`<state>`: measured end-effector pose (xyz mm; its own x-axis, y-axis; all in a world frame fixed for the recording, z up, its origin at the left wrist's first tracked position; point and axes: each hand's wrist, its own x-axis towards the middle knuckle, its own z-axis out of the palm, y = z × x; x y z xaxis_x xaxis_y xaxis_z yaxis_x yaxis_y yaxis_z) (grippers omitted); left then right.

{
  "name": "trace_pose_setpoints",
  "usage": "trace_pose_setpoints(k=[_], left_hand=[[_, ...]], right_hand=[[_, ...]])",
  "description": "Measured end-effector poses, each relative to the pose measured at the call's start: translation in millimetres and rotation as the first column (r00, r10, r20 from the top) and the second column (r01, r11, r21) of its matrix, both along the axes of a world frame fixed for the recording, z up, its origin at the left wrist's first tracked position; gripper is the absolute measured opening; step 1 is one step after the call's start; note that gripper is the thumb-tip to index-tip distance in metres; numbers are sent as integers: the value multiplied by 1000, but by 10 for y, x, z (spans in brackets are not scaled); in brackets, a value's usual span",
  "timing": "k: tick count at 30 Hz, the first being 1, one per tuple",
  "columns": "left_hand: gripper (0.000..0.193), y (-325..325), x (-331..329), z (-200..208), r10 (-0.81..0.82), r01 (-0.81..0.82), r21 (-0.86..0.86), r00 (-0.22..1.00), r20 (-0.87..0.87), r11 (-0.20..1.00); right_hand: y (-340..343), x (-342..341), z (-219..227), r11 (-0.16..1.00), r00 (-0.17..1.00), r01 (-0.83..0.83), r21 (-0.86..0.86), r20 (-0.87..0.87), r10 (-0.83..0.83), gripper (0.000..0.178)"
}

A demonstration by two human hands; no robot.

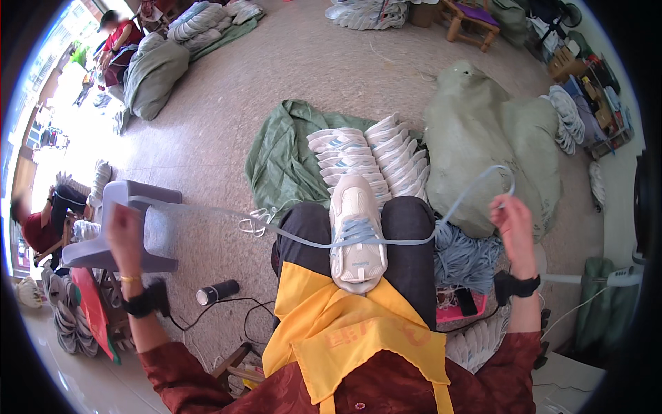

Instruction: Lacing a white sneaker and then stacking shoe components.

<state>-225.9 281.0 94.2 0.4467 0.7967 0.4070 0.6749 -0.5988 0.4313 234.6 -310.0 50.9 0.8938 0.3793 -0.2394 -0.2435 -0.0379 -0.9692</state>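
Observation:
A cream-white sneaker is held between my knees, toe pointing away, with pale blue lacing over its tongue. One flat pale blue shoelace runs across the shoe and stretches out to both sides. Far out to the left, my left hand is closed at one end of the lace, pulling it nearly straight. Raised on the right, my right hand pinches near the other end, where the lace curls in a loop above the fingers. Both wrists wear black bands.
Rows of white shoes lie on a green sack ahead. A bulging sack and a bundle of blue laces are at right. A grey plastic stool and a black cylinder with cords are at left. Two people sit farther left.

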Motion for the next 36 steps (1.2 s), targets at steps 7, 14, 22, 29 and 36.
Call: trace_pose_setpoints(k=[7,14,22,29,36], left_hand=[[8,-1957,830,-762,-371,336,-932,889,267,134],[12,-2563,1514,-874,-455,585,-726,790,411,361],[11,-2531,1588,-1054,-319,538,-766,839,442,353],[11,-2530,1656,-1055,-284,552,-784,829,481,285],[10,-2514,1674,-1053,-221,558,-801,828,516,219]], right_hand=[[884,-1095,-212,726,729,-672,-146,-302,614,20],[1480,-1018,-405,816,572,-328,-477,587,573,13],[1451,-1086,-480,894,864,-416,-167,234,446,12],[1414,-1108,-563,905,885,-411,-107,192,425,14],[1450,-1108,-575,901,881,-421,-106,188,434,11]])
